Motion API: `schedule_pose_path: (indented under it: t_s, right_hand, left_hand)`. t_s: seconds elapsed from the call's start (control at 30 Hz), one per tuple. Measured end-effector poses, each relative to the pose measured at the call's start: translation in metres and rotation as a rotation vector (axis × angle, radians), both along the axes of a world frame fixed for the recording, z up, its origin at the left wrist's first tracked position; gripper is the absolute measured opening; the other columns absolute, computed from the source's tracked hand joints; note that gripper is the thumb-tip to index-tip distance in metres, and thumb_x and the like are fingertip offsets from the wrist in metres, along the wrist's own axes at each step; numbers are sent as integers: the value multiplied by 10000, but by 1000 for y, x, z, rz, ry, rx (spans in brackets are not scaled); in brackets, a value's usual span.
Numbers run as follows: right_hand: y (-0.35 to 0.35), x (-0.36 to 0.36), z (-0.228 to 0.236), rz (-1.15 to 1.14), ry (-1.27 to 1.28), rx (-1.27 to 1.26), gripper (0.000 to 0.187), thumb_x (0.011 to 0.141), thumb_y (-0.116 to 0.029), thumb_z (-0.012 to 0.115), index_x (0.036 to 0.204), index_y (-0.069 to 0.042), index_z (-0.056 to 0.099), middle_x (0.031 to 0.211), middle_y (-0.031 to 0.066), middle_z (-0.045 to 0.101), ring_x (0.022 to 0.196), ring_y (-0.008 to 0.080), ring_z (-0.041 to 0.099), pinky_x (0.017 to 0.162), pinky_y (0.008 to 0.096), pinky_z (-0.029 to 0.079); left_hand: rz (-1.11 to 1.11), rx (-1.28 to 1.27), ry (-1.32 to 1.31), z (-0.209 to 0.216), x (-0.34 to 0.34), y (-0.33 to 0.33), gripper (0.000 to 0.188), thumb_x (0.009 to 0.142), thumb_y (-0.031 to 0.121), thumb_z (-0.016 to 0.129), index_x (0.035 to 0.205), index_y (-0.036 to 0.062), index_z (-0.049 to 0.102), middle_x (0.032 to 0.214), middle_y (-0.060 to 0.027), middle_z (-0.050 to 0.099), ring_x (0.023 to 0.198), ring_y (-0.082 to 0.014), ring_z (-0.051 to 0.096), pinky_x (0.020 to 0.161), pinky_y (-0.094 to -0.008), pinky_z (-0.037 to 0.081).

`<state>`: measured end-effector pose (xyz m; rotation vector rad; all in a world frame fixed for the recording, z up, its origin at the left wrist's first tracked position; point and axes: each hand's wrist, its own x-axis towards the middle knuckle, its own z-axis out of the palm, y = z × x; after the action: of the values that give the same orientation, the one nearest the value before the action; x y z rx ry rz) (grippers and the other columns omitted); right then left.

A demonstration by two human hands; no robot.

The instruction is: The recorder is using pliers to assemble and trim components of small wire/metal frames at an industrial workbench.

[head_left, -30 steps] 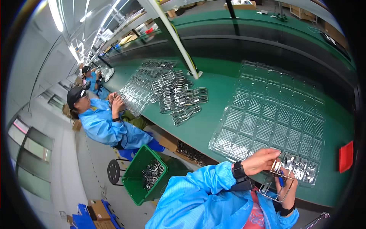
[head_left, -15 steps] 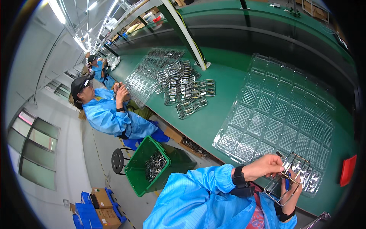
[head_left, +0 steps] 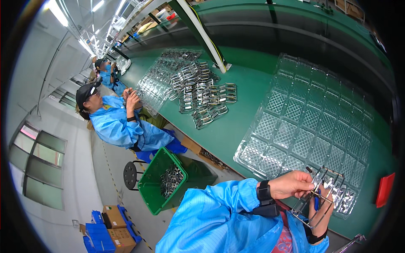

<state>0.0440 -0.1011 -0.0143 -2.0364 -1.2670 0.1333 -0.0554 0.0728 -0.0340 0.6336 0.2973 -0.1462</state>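
Observation:
In front of me at the lower right, both hands are on a rectangular metal wire frame (head_left: 312,226) with several bars. My left hand (head_left: 291,184) is closed, thumb and forefinger pinching the frame near its middle bar. My right hand (head_left: 324,207) wraps round the frame from the far side, its fingers partly hidden behind the bars. A blue-handled tool (head_left: 317,202) shows in the right palm; its kind cannot be made out. Just beyond the hands lies a clear plastic tray (head_left: 302,142) with many moulded pockets, and shiny parts sit in its near corner.
Metal frames (head_left: 204,95) lie heaped on the green table (head_left: 249,90), left of the tray. A red bin (head_left: 384,189) is at the right edge. A green crate (head_left: 154,206) of metal parts stands on the floor. A co-worker (head_left: 114,122) in blue sits further left; a post (head_left: 198,31) rises behind.
The view has shifted slightly. Both hands keep nearly the same hold on the wire frame, with only tiny finger movement.

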Motion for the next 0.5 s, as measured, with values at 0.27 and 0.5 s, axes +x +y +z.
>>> schedule_pose_path:
  t_s: [0.27,0.5]
  right_hand:
    - [-8,6,8,17,46,-149,399,797,36,626,1179,66,515,991,210,596,825,335,613,721,373,478]
    - [4,8,13,3,29,-135,405,644,-39,727,1025,-1,596,839,162,527,730,345,544,628,423,449]
  left_hand:
    - [19,77,53,0,4,-4,123,913,161,610,897,42,584,743,2,592,603,-47,509,516,-184,381]
    - [152,230,177,17,-7,8,118,886,133,631,922,25,601,774,-19,610,642,-63,529,539,-189,393]
